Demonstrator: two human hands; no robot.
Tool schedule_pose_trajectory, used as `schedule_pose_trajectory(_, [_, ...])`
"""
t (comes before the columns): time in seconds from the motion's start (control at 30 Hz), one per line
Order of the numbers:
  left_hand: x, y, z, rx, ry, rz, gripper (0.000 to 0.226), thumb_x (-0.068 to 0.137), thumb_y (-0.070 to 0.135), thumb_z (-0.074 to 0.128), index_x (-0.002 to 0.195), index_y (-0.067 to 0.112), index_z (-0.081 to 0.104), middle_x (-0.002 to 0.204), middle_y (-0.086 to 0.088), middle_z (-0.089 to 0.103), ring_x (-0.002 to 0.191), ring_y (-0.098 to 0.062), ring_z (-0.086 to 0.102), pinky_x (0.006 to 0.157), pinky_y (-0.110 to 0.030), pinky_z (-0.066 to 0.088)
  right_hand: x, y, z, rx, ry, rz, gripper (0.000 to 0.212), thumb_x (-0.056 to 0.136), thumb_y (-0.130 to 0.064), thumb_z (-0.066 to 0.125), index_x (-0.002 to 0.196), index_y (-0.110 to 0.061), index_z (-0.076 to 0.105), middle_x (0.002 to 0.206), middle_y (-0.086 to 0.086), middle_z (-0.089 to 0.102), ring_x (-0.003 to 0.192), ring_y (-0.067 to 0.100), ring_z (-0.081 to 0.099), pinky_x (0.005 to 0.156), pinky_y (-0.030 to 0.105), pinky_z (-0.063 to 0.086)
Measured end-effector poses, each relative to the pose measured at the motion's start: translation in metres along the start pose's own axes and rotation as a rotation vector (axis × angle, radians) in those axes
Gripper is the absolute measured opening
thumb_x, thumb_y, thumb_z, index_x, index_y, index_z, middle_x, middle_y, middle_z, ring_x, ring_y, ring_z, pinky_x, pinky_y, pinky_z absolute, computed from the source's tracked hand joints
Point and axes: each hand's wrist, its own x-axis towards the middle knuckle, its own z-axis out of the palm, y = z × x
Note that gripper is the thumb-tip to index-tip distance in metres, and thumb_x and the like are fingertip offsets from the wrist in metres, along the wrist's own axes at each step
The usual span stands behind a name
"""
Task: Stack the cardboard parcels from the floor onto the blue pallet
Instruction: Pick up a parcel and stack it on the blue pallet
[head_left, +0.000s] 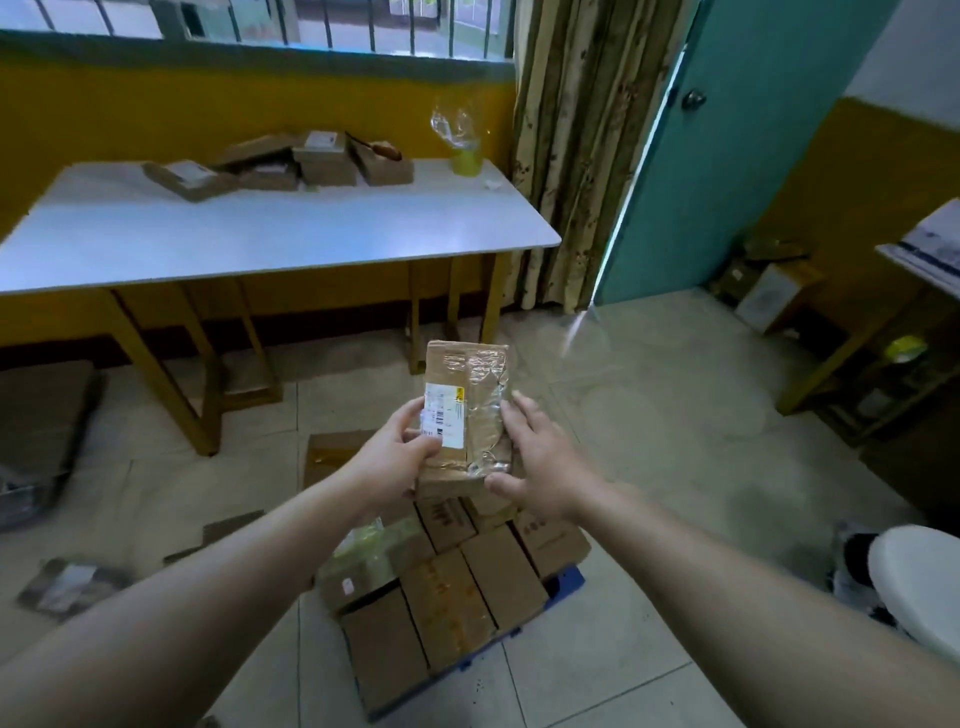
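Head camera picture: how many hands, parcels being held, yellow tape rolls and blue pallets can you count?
hands: 2, left hand and right hand
held parcel: 1
yellow tape rolls: 2, on the table and on the shelf
blue pallet: 1
total: 6

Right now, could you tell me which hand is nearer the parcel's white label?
Left hand: its thumb lies on the label; the right hand holds the parcel's taped side.
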Motion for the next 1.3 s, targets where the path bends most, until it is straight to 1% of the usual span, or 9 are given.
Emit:
schedule_pose_trajectory(0.3, [0.089,-0.036,-0.012,-0.056,0.132,-0.157,0.059,0.093,0.012,0.054,0.141,0.038,0.032,0.110,-0.002,0.062,0.085,-0.015,0.069,0.056,-0.025,0.055,0.119,0.029,0.038,-0.172,-0.179,-0.097,0.089,0.086,-0.050,0.061,0.153,-0.027,0.008,0.161,-0.006,-0.001,0.145,0.018,0.010,0.114,0.043,0.023])
schedule_pose_trajectory(0.57, [0.214,-0.160,0.010,-0.018,0.391,-0.340,0.058,0.094,0.013,0.052,0.143,0.035,0.030,0.130,0.003,0.053,0.091,-0.006,0.058,0.065,-0.016,0.054,0.251,0.117,0.168,-0.169,-0.388,-0.224,0.077,0.093,-0.045,0.054,0.153,-0.024,0.010,0.161,-0.004,0.003,0.145,0.017,0.008,0.115,0.038,0.017])
schedule_pose_trajectory(0.63, [0.253,-0.203,0.021,0.003,0.427,-0.386,0.061,0.093,0.012,0.054,0.144,0.032,0.028,0.125,-0.003,0.057,0.089,-0.009,0.061,0.057,-0.016,0.051,0.282,0.148,0.210,-0.229,-0.424,-0.268,0.075,0.094,-0.046,0.051,0.153,-0.023,0.011,0.161,-0.001,0.005,0.145,0.020,0.006,0.116,0.040,0.016])
schedule_pose_trajectory(0.7, [0.287,-0.246,0.032,0.042,0.435,-0.429,0.062,0.093,0.011,0.055,0.145,0.030,0.027,0.112,-0.004,0.062,0.072,-0.005,0.059,0.043,-0.011,0.043,0.306,0.181,0.253,-0.286,-0.460,-0.286,0.072,0.095,-0.047,0.048,0.152,-0.023,0.011,0.161,0.001,0.006,0.146,0.023,0.005,0.117,0.045,0.016])
schedule_pose_trajectory(0.8, [0.326,-0.306,0.048,0.071,0.419,-0.508,0.060,0.093,0.015,0.054,0.145,0.030,0.027,0.110,0.000,0.063,0.071,-0.007,0.058,0.047,-0.016,0.043,0.327,0.223,0.311,-0.362,-0.521,-0.292,0.071,0.095,-0.049,0.043,0.152,-0.025,0.009,0.161,0.002,0.002,0.146,0.027,0.001,0.115,0.050,0.011])
schedule_pose_trajectory(0.87, [0.345,-0.340,0.059,0.078,0.411,-0.534,0.058,0.094,0.016,0.053,0.145,0.029,0.028,0.118,-0.001,0.061,0.074,-0.008,0.059,0.049,-0.017,0.043,0.336,0.246,0.343,-0.404,-0.514,-0.315,0.070,0.094,-0.051,0.042,0.152,-0.026,0.010,0.161,0.002,-0.001,0.145,0.027,-0.003,0.115,0.050,0.005])
schedule_pose_trajectory(1.0, [0.374,-0.383,0.070,0.094,0.418,-0.529,0.058,0.096,0.013,0.051,0.146,0.028,0.027,0.122,-0.002,0.058,0.073,-0.004,0.053,0.038,-0.007,0.036,0.345,0.274,0.382,-0.429,-0.491,-0.306,0.069,0.095,-0.051,0.041,0.152,-0.025,0.012,0.160,0.008,-0.005,0.145,0.030,-0.009,0.114,0.051,-0.005])
schedule_pose_trajectory(1.13, [0.392,-0.404,0.078,0.059,0.394,-0.518,0.058,0.095,0.007,0.047,0.145,0.028,0.028,0.126,-0.001,0.057,0.099,-0.014,0.057,0.066,-0.018,0.045,0.352,0.286,0.399,-0.411,-0.527,-0.256,0.069,0.096,-0.050,0.037,0.153,-0.026,0.006,0.160,0.009,-0.012,0.145,0.032,-0.013,0.114,0.052,-0.005])
schedule_pose_trajectory(1.3, [0.402,-0.417,0.075,0.055,0.330,-0.511,0.059,0.091,0.002,0.047,0.142,0.028,0.033,0.127,0.001,0.057,0.115,-0.018,0.054,0.094,-0.034,0.046,0.351,0.284,0.410,-0.405,-0.567,-0.204,0.067,0.098,-0.044,0.036,0.153,-0.025,0.003,0.159,0.010,-0.014,0.145,0.032,-0.016,0.116,0.052,-0.003])
